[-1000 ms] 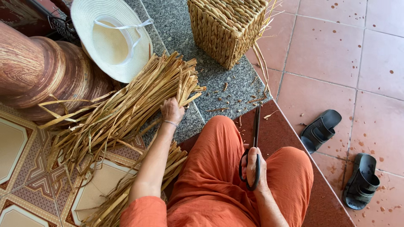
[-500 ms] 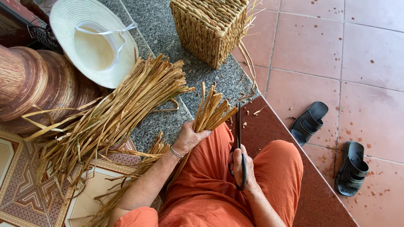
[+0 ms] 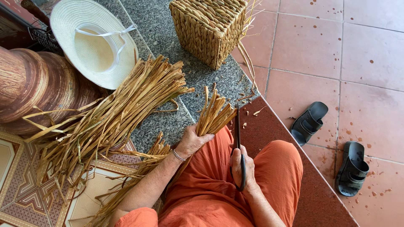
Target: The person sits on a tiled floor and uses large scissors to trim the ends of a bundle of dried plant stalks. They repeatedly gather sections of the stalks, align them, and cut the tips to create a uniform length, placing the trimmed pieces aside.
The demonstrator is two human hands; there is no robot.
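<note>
Bright, even daylight; sharp focus.

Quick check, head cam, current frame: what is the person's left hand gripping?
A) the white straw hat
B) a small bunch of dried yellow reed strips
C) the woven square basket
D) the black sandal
B: the left hand is closed around a small bunch of dried yellow reed strips fanning up over the lap, while the right hand holds long black scissors; the hat, basket and sandals lie apart, untouched.
</note>
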